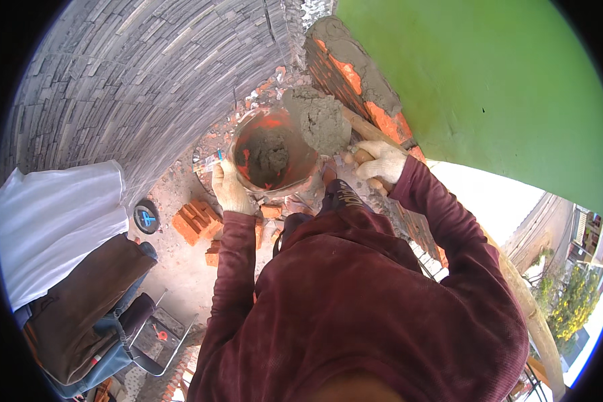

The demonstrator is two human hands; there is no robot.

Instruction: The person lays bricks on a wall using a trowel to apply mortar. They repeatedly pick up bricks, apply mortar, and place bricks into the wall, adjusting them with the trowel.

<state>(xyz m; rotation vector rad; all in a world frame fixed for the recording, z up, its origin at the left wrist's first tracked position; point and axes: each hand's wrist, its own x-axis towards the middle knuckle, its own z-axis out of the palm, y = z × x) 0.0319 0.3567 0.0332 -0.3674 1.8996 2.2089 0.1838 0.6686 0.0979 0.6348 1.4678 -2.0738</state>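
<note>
My left hand (231,189), in a pale knitted glove, is closed on the near left rim of a round mortar bucket (281,186). The bucket tilts, and grey wet mortar (269,157) lies inside it against orange-stained walls. My right hand (382,164), gloved with bare fingertips, is curled to the right of the bucket, around what looks like a trowel handle. A thick heap of mortar (320,122) sits just beyond it, overlapping the bucket's right rim. That heap hides any blade under it.
A brick wall (388,120) topped with mortar runs beside a green panel (476,87). Loose orange bricks (197,221) lie left of my legs. Grey stone cladding (147,74) rises at far left. Clothes (80,301) hang near a metal-framed chair (164,342); a black round dish (146,216) is nearby.
</note>
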